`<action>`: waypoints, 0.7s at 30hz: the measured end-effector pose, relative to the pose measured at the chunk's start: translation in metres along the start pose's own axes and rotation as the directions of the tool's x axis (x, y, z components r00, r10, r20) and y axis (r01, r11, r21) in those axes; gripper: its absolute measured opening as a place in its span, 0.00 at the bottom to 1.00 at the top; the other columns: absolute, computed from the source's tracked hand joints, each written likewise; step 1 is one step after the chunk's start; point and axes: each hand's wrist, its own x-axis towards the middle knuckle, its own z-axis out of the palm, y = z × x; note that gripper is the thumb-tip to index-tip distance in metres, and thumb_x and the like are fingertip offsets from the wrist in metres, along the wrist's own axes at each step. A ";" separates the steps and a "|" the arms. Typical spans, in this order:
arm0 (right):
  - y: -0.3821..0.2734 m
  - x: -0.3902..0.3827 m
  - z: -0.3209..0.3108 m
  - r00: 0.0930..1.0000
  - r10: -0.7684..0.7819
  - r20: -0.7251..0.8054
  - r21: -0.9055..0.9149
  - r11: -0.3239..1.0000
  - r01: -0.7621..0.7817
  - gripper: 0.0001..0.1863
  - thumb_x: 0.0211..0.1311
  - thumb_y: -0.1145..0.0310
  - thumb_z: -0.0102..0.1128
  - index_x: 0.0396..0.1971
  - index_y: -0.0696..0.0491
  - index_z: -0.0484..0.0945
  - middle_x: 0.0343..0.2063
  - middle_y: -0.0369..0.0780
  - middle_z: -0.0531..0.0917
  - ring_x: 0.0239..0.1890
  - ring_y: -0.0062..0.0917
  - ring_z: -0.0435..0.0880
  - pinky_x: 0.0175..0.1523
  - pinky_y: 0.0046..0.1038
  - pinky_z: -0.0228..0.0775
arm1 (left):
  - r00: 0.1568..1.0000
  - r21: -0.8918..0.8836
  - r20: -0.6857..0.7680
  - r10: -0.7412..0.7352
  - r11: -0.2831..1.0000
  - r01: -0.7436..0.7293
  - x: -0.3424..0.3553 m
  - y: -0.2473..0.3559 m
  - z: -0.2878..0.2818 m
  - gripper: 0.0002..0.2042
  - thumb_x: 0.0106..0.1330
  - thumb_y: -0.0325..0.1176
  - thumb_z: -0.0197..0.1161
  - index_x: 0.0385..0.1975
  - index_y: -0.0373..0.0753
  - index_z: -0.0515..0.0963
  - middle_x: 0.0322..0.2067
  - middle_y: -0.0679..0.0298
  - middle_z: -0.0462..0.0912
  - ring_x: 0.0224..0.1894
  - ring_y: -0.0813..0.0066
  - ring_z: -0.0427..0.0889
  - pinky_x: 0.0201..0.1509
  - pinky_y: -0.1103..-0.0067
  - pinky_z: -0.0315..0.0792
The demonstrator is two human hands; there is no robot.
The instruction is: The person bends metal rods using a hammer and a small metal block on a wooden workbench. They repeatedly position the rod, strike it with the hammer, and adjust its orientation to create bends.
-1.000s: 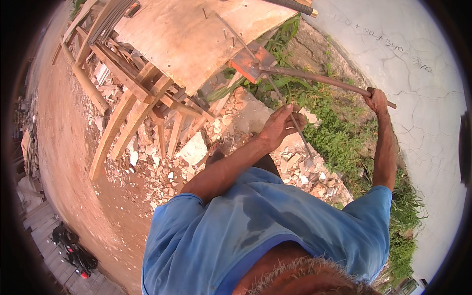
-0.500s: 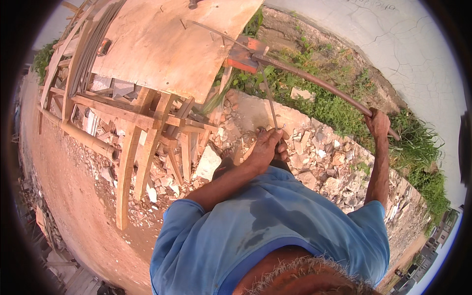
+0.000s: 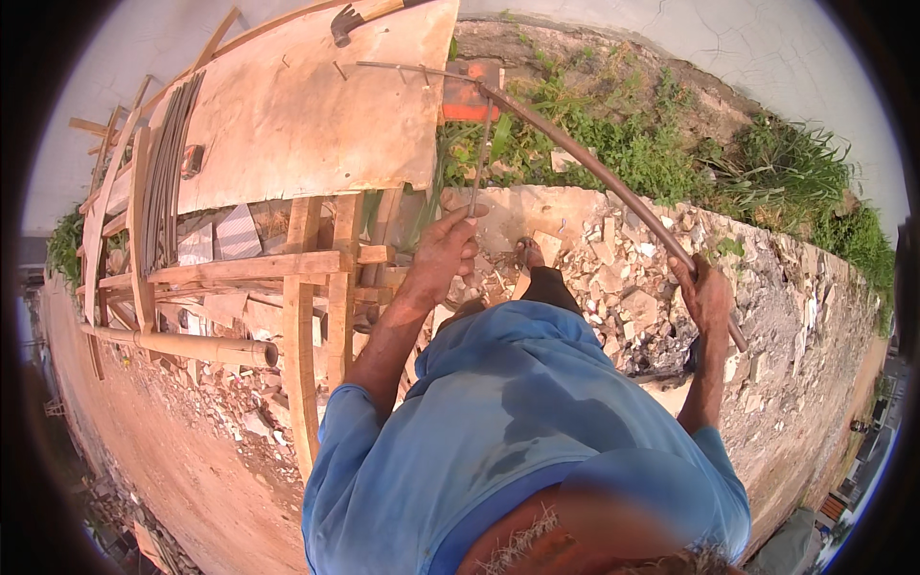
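My left hand (image 3: 444,253), below the plywood board's right edge, has its fingers closed on the lower end of a thin metal rod (image 3: 482,149). That rod runs up to an orange metal piece (image 3: 464,110) at the board's edge, where it appears angled, with a section lying leftward by upright nails on the plywood (image 3: 287,144). My right hand (image 3: 705,292), farther right, grips a long brown pipe (image 3: 598,171) near its lower end; the pipe's top meets the rod at the orange piece.
A hammer (image 3: 342,28) lies on the board, with rods (image 3: 171,163) and a small red tool (image 3: 192,161) leftward. Timber supports (image 3: 342,321) and a bamboo pole (image 3: 182,343) stand over rubble (image 3: 637,307). Weeds (image 3: 757,153) line the pale wall (image 3: 690,53).
The pipe's gripped end and my right hand have swung downward. My left hand has moved left with the rod, which now shows a sharper angle. The view has turned.
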 end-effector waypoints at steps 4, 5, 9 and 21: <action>-0.019 -0.024 0.005 0.996 0.092 -0.003 0.024 0.996 -0.091 0.36 0.63 0.30 0.52 0.27 0.54 0.79 0.13 0.41 0.78 0.18 0.33 0.79 0.28 0.39 0.71 | 0.999 0.071 0.026 -0.028 0.997 0.026 0.000 0.010 -0.018 0.16 0.75 0.36 0.51 0.58 0.39 0.74 0.19 0.75 0.62 0.16 0.87 0.59 0.18 0.83 0.66; -0.021 -0.028 0.003 0.997 0.075 0.004 0.081 0.994 -0.075 0.35 0.63 0.32 0.53 0.28 0.55 0.80 0.14 0.44 0.79 0.20 0.37 0.81 0.29 0.41 0.71 | 0.999 0.069 0.022 -0.024 0.997 0.022 -0.001 0.010 -0.020 0.16 0.75 0.36 0.51 0.57 0.38 0.75 0.19 0.75 0.63 0.16 0.87 0.60 0.18 0.83 0.67; -0.044 -0.058 0.012 0.990 0.144 0.013 0.015 0.989 -0.144 0.40 0.63 0.27 0.48 0.38 0.55 0.84 0.17 0.42 0.81 0.21 0.34 0.82 0.29 0.39 0.72 | 0.999 0.133 0.006 0.041 0.990 -0.042 0.003 0.017 -0.035 0.15 0.74 0.35 0.52 0.53 0.34 0.76 0.18 0.74 0.65 0.16 0.87 0.62 0.19 0.81 0.71; -0.075 -0.101 0.022 0.991 0.115 -0.066 0.146 0.984 -0.104 0.29 0.71 0.40 0.49 0.33 0.56 0.74 0.20 0.53 0.81 0.29 0.53 0.83 0.35 0.52 0.69 | 0.984 0.354 -0.039 0.171 0.924 -0.146 0.001 0.023 -0.053 0.14 0.73 0.38 0.55 0.44 0.34 0.81 0.17 0.76 0.63 0.15 0.86 0.60 0.29 0.78 0.79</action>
